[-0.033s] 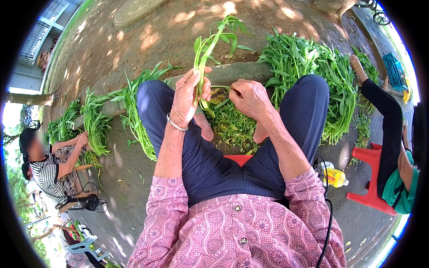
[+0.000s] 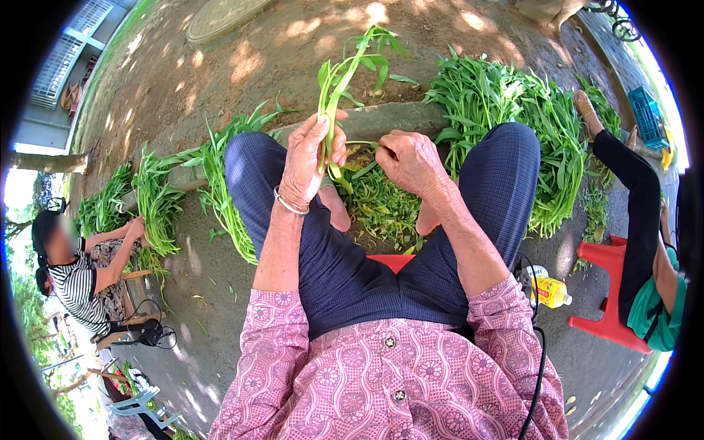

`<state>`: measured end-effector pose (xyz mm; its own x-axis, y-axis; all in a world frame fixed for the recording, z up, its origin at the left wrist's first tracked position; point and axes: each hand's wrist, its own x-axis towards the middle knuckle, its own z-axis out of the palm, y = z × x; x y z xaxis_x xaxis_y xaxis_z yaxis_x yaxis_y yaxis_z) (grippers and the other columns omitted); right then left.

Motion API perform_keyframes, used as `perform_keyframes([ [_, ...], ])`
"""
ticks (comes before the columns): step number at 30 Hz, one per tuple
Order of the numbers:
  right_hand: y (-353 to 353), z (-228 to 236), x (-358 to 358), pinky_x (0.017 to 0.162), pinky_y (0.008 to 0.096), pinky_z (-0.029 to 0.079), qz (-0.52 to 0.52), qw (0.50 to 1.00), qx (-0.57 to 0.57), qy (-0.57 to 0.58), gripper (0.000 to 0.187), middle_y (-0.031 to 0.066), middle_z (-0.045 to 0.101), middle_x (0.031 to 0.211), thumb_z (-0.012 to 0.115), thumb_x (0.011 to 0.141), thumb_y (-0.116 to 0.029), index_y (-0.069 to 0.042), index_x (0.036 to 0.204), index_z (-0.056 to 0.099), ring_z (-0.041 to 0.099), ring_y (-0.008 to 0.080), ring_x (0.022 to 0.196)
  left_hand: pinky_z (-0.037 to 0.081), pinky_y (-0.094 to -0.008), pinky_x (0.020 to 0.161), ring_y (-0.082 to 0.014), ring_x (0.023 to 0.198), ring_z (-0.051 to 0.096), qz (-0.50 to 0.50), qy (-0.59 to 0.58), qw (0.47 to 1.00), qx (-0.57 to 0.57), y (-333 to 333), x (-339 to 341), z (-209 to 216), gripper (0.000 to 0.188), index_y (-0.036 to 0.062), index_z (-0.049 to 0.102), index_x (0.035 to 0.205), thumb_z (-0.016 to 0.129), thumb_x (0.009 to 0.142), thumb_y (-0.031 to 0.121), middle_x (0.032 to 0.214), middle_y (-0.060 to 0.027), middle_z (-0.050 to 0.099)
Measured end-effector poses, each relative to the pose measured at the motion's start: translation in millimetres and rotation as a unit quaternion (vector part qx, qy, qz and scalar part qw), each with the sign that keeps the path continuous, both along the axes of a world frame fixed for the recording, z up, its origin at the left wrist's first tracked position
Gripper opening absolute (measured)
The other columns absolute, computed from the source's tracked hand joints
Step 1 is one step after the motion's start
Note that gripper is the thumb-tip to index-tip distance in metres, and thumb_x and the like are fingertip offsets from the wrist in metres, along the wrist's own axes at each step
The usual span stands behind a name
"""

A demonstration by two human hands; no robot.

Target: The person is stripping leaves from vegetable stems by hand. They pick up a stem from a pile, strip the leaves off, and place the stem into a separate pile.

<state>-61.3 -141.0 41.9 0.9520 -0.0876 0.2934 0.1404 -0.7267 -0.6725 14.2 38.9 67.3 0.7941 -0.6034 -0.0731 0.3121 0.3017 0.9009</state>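
Note:
A few long water spinach stems stand upright in my left hand, their leafy tops pointing away and the cut ends showing below my fingers. My right hand is closed, thumb and fingers pinched on a thin green stem that stretches toward my left hand. Between my feet lies a heap of loose leaves and scraps, some yellowed. To the right of my knee is a big pile of water spinach; a smaller bunch lies beside my left knee.
A low stone kerb runs beyond my knees. At left, a person handles more greens. On the right another person sits by a red stool. A yellow-labelled bottle lies near my right thigh; a blue crate stands farther off.

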Motion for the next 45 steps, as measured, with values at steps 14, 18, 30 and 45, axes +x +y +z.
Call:
perform_keyframes([
  [14, -13, -1, 10, 0.049, 0.0282, 0.04, -0.107, 0.961, 0.255, 0.012, 0.027, 0.0054, 0.057, 0.054, 0.049, 0.083, -0.015, 0.004, 0.072, 0.065, 0.052, 0.0122, 0.05, 0.039, -0.0265, 0.056, -0.0098, 0.056, 0.042, 0.003, 0.021, 1.0, -0.02, -1, 0, -2, 0.034, -0.0006, 0.055, 0.113, 0.047, 0.099, 0.029, 0.066, 0.0011, 0.045],
  [18, -8, 7, 2, 0.055, 0.0298, 0.045, -0.069, 0.98, 0.181, 0.048, 0.022, 0.0083, 0.061, 0.058, 0.052, 0.082, -0.013, 0.003, 0.082, 0.066, 0.056, 0.0144, 0.053, 0.038, -0.0268, 0.056, -0.0096, 0.057, 0.041, 0.008, 0.022, 0.999, -0.025, 1, 0, 0, 0.034, -0.0011, 0.054, 0.114, 0.046, 0.099, 0.029, 0.065, 0.0016, 0.043],
  [30, -4, -5, 2, 0.064, 0.0359, 0.052, -0.082, 0.994, 0.062, 0.022, 0.019, 0.0139, 0.068, 0.071, 0.058, 0.082, -0.014, 0.0, 0.089, 0.068, 0.066, 0.0266, 0.062, 0.04, -0.0271, 0.056, -0.0096, 0.057, 0.042, -0.003, 0.029, 0.999, -0.034, -3, 1, -1, 0.033, -0.0008, 0.055, 0.113, 0.046, 0.099, 0.028, 0.065, 0.0013, 0.043],
  [45, -8, 0, -4, 0.073, 0.0404, 0.049, -0.072, 0.997, -0.002, 0.012, 0.02, 0.0142, 0.062, 0.094, 0.057, 0.082, -0.01, -0.003, 0.099, 0.065, 0.062, 0.0324, 0.083, 0.04, -0.0264, 0.055, -0.0101, 0.056, 0.045, 0.0, 0.021, 1.0, -0.013, -2, 0, -3, 0.033, -0.0007, 0.055, 0.113, 0.048, 0.099, 0.029, 0.068, -0.0001, 0.048],
])
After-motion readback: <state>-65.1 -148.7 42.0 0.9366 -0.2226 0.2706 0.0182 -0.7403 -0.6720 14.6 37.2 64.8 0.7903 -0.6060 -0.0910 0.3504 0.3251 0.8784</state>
